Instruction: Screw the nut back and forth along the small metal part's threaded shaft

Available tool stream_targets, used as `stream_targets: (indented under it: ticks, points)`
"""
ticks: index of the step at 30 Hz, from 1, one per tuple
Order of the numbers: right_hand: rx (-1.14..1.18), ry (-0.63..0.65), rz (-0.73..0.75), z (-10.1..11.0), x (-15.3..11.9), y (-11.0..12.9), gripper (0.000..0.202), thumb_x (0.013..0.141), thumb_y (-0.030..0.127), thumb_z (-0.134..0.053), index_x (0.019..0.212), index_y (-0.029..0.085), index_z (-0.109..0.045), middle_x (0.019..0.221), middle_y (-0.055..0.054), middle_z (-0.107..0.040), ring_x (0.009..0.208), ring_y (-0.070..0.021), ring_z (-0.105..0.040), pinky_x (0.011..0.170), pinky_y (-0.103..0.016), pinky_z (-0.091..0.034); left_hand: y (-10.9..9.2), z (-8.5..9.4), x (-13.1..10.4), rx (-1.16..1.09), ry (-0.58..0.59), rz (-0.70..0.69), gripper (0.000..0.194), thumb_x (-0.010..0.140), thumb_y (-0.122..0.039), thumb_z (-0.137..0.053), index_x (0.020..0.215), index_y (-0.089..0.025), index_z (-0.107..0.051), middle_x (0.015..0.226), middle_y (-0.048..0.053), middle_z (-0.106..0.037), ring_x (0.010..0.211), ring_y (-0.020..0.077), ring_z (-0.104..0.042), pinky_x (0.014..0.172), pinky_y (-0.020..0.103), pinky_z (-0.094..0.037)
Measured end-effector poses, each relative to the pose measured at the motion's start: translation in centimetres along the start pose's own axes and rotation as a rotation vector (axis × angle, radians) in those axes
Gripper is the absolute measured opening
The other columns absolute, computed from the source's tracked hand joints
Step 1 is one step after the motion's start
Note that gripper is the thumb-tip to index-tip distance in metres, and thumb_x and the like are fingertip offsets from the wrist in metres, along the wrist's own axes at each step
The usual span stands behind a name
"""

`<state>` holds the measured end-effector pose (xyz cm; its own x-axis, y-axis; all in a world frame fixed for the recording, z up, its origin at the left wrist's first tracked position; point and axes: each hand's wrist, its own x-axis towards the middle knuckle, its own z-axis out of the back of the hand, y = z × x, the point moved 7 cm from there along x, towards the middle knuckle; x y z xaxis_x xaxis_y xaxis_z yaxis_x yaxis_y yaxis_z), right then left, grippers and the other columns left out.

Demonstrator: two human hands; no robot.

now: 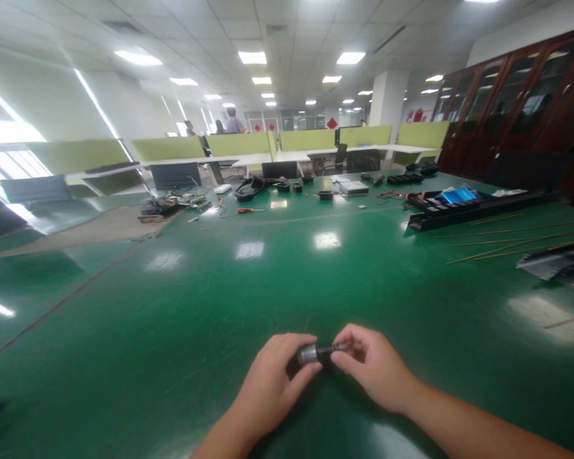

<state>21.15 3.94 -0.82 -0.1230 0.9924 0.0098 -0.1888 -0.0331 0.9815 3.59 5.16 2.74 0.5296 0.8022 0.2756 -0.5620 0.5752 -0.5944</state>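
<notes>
A short silver and black metal cylinder [309, 354] lies across the fingers of my left hand [273, 376], which wraps it from the left between thumb and fingertips. From its right end a thin dark ridged shaft [326, 350] points right. My right hand [374, 364] has its thumb and fingers closed around the tip of that shaft. Whether the shaft and the cylinder are one piece, I cannot tell. Both hands are low over the green tabletop [210, 306], close to its near side.
An orange-handled screwdriver [245, 210] lies farther back, near small black boxes [283, 186] and a white box [354, 187]. A black tray [440, 217] with a blue-lit item [459, 195], thin rods [497, 245] and dark parts [559, 264] lie right. People stand beyond green partitions [310, 139].
</notes>
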Motion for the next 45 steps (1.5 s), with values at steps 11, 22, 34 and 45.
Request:
stream_targets:
  ticks: [11,22,34,45]
  points:
    - [0.018,0.002,0.007,-0.03,-0.02,-0.11,0.007,0.082,0.021,-0.066,0.087,0.018,-0.063,0.068,0.003,-0.062,0.062,-0.0135,-0.056,0.06,-0.024,-0.042,-0.11,0.23,0.03,0.023,-0.01,-0.017,0.028,0.091,-0.033,-0.063,0.118,-0.027,-0.064,0.11,0.006,-0.07,0.1,0.0236,-0.065,0.091,0.037,-0.054]
    - [0.023,-0.005,-0.008,0.02,-0.04,0.16,0.007,0.082,0.02,-0.066,0.087,0.018,-0.063,0.068,0.002,-0.061,0.063,-0.014,-0.056,0.061,-0.024,-0.043,0.02,0.13,0.07,0.0,0.02,0.01,0.027,0.092,-0.033,-0.061,0.119,-0.027,-0.062,0.112,0.006,-0.069,0.103,0.0247,-0.063,0.092,0.04,-0.052]
    - [0.013,-0.016,-0.005,0.16,-0.07,0.19,0.008,0.081,0.022,-0.067,0.087,0.017,-0.062,0.069,0.002,-0.061,0.062,-0.0134,-0.055,0.059,-0.024,-0.041,0.3,-0.03,0.08,-0.019,0.022,0.035,0.027,0.092,-0.034,-0.061,0.119,-0.029,-0.062,0.113,0.005,-0.068,0.104,0.0251,-0.062,0.094,0.042,-0.05]
    - [0.006,-0.011,0.007,0.21,0.02,-0.2,0.008,0.084,0.023,-0.066,0.089,0.017,-0.063,0.067,0.002,-0.061,0.061,-0.0132,-0.055,0.059,-0.024,-0.042,0.6,0.08,-0.01,-0.007,0.027,0.042,0.028,0.093,-0.036,-0.06,0.12,-0.029,-0.061,0.115,0.005,-0.068,0.106,0.0252,-0.062,0.094,0.042,-0.05]
